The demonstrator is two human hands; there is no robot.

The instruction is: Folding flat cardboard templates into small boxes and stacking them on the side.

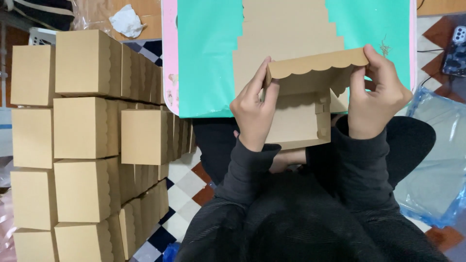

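— Holding what, at centre frame?
— A half-folded kraft cardboard box with a scalloped flap. The left hand pinches the flap's left end, the right hand its right end, fingers closed on the card.
— Around it?
— Flat box blanks on a teal mat above; finished boxes stacked at left.

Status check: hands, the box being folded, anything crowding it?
Left hand and right hand both grip the half-folded brown cardboard box, scalloped flap up. Flat cardboard blanks lie beyond on the green table. Finished boxes stacked to the left, apart.
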